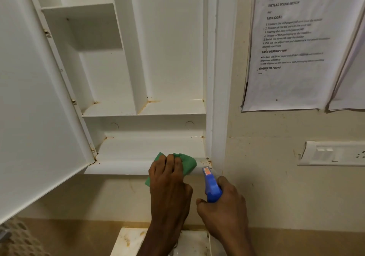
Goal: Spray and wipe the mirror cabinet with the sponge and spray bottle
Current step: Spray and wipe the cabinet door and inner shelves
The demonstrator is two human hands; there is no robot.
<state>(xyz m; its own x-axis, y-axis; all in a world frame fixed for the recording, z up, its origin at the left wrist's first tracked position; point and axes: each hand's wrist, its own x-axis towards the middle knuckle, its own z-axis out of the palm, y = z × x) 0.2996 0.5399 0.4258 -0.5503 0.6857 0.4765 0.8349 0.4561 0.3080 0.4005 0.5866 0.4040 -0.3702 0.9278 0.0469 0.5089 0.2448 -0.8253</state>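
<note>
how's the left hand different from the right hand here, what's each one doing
The left hand presses a green cloth flat against the cabinet's bottom ledge; the right hand grips a blue spray bottle and touches no surface. The left hand sits higher, on the ledge; the right hand is lower, in front of the wall, its bottle's nozzle pointing up at the ledge's right corner. Both are seen from the back.
</note>
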